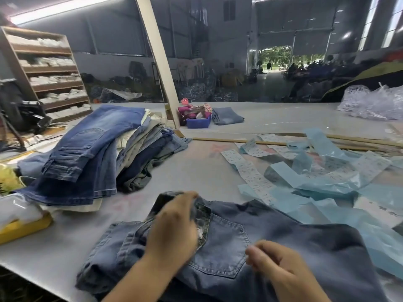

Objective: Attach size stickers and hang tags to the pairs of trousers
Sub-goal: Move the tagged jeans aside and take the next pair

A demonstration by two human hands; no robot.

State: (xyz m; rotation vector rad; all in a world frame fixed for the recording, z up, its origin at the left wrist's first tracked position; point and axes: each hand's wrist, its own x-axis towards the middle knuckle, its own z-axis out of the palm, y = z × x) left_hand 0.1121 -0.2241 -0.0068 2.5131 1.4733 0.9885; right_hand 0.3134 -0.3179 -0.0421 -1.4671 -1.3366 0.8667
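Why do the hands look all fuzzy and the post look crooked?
In the head view, the right hand and left hand are smeared by motion blur over the jeans; the wide lens makes the white post lean; the ceiling light glares at top left.

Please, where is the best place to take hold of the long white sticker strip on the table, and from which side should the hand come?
Probably the near end of the white sticker strip. It lies flat, running diagonally over the blue backing paper toward the jeans. Come from the right with the right hand, pinching that free end with the fingers and lifting along its length.
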